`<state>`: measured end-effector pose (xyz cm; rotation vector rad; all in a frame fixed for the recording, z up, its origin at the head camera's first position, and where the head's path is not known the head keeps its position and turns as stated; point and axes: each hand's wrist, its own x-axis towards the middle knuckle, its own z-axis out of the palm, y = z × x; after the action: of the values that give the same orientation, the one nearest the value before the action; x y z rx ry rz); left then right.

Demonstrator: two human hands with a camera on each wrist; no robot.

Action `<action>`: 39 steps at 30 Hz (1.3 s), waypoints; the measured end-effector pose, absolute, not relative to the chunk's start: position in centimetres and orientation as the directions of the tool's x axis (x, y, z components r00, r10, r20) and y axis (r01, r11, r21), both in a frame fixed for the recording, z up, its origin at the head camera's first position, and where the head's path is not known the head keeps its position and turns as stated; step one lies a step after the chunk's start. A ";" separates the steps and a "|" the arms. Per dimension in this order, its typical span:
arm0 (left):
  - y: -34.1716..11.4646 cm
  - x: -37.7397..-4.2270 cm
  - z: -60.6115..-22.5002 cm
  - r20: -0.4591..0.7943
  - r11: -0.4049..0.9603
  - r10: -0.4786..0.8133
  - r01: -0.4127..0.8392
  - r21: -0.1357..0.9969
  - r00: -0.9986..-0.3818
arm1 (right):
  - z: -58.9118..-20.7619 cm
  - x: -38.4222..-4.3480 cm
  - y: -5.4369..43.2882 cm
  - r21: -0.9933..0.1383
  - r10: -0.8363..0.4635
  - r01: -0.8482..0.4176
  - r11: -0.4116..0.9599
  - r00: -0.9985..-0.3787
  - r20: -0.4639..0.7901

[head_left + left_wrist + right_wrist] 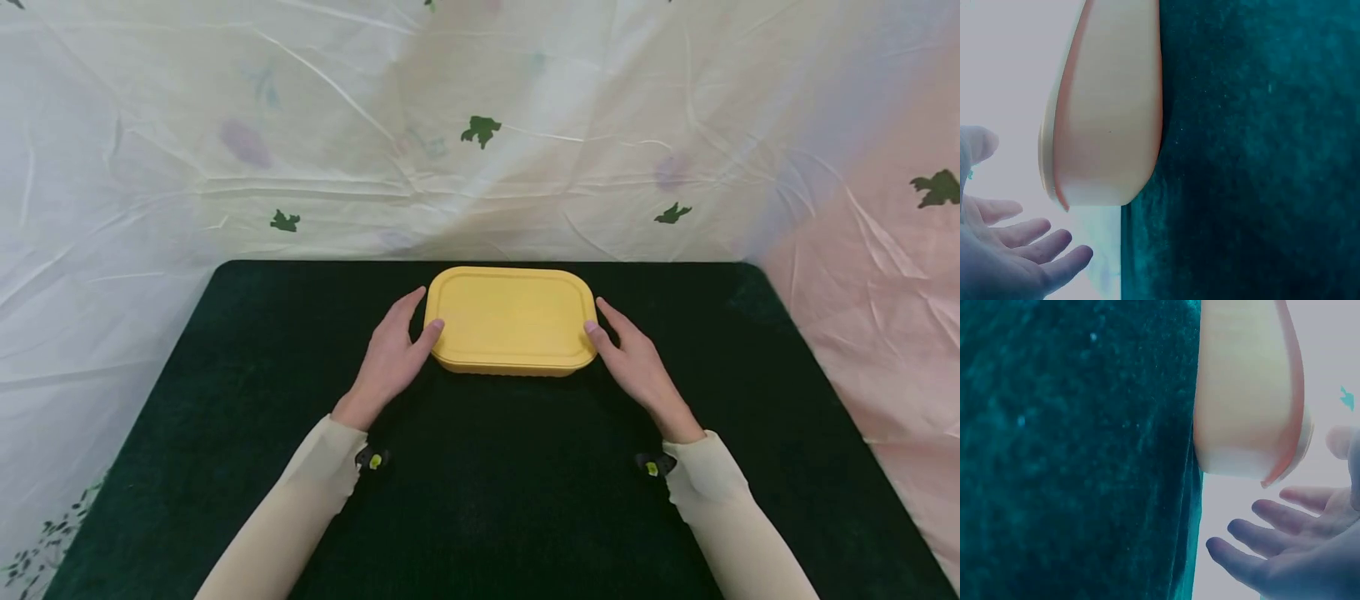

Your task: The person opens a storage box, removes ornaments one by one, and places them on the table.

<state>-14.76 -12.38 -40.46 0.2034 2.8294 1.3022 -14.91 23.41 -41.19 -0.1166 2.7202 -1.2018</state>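
Note:
A yellow rectangular food container (512, 318) with rounded corners and a lid sits near the far edge of the table. At its left end is my left hand (393, 346), thumb over the lid's edge in the head view. My right hand (633, 358) mirrors it at the right end. In the left wrist view, the left fingers (1044, 247) are spread and a gap shows between them and the container wall (1107, 125). Spread fingers (1272, 540) of the right hand likewise stand apart from the container (1244, 394) in the right wrist view.
Dark green cloth covers the table (480, 500). Behind its far edge hangs a pale curtain (360, 125) with green leaf-like marks, continuing in pink on the right side. Both wrists carry small dark bands (372, 458) below cream sleeves.

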 end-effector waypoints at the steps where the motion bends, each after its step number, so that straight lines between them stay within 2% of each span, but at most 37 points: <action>1: -12.4 -14.9 -40.6 0.030 0.631 0.123 0.102 0.769 -0.992 | -41.2 -14.9 23.4 -0.745 -0.133 0.006 0.668 -0.983 -0.127; 12: -12.3 -16.2 -41.2 -0.031 0.526 0.083 0.017 0.850 -0.996 | -42.1 -15.4 23.2 -0.776 -0.120 0.006 0.630 -0.987 -0.105; 21: -12.4 -16.5 -41.5 -0.032 0.520 0.048 -0.003 0.854 -0.998 | -42.1 -15.5 22.9 -0.781 -0.114 -0.016 0.624 -0.991 -0.071; 30: -12.4 -16.4 -41.5 0.000 0.565 0.079 0.045 0.824 -0.997 | -41.9 -15.4 22.8 -0.749 -0.081 -0.033 0.661 -0.996 -0.027; 39: -12.3 -16.2 -41.3 -0.017 0.547 0.050 0.013 0.837 -0.999 | -41.6 -15.5 22.7 -0.740 -0.072 -0.045 0.671 -0.997 -0.005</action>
<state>-16.22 -12.30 -41.26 0.0548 2.7290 1.4752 -15.50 22.75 -41.58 -0.0995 2.8405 -1.2562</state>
